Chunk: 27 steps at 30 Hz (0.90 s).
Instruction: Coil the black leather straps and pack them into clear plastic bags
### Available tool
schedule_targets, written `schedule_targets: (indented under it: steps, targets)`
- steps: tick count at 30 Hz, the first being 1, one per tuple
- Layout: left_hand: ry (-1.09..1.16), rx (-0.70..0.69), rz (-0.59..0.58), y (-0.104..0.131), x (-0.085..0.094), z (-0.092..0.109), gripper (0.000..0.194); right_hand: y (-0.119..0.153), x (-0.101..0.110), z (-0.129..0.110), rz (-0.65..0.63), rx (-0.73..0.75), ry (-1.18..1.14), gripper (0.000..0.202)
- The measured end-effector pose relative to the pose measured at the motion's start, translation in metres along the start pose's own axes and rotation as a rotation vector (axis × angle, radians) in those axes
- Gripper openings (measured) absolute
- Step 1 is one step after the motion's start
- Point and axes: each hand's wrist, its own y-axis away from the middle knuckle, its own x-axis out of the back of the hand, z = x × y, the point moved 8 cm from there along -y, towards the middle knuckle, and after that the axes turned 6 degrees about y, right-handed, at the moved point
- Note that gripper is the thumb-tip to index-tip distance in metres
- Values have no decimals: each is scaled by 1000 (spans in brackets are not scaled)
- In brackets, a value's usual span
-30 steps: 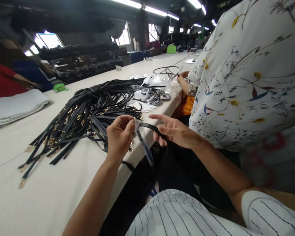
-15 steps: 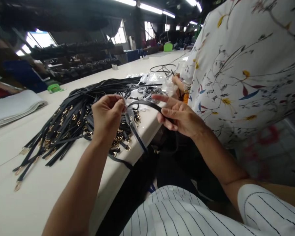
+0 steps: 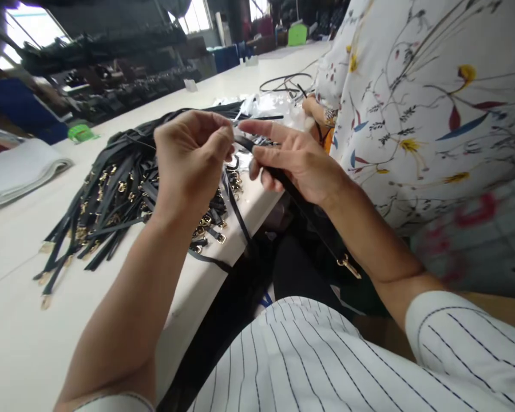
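A long black strap [image 3: 302, 200] runs between my two hands and hangs down past the table edge. A gold clasp [image 3: 348, 266] dangles from its lower end, beside my right forearm. My left hand [image 3: 193, 154] is closed in a pinch at the strap's upper end; the fingertips partly hide it. My right hand [image 3: 298, 163] grips the strap between thumb and fingers, with the index finger stretched out towards my left fingertips. Just below my left fingers hangs a bit of clear plastic [image 3: 228, 174]. A big heap of black straps [image 3: 124, 166] with gold buckles and clasps lies behind my left hand.
Clear plastic bags [image 3: 278, 106] and a loose black cord [image 3: 283, 83] lie further back on the white table [image 3: 17, 326]. A co-worker in a flowered top [image 3: 403, 126] stands close on the right. White folded sheets [image 3: 21, 169] and a green tape roll [image 3: 80, 133] lie left.
My hands have come closer together, and the strap's loop between them has shortened. The clasp end has swung out to the right, below my right hand. The view has tilted down.
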Motion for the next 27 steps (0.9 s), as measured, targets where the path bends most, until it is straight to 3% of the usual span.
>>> schedule_targets:
  steps: [3, 9, 14, 18, 22, 24, 27]
  targets:
    - [-55, -46, -46, 2, -11, 5, 15, -7, 0, 0, 26, -5, -39, 33]
    - [-72, -42, -2, -4, 17, 5, 15, 10, -6, -16, -87, 70, -37, 32]
    - [-209, -105, -130, -11, -1, 23, 18, 0, -11, -18, -57, 104, 45, 36]
    - [-257, -111, -152, -12, 2, 21, 17, 6, 0, -32, 9, 78, 52, 29]
    - [-141, -61, -119, -2, 5, 12, 20, 2, -2, -30, -130, 22, -156, 56]
    - [-106, -2, -108, 1, 5, 9, 17, -3, -2, -33, -138, 86, -262, 66]
    - [-123, -20, -118, -6, 5, 19, 18, -7, -2, -46, -96, 242, -258, 82]
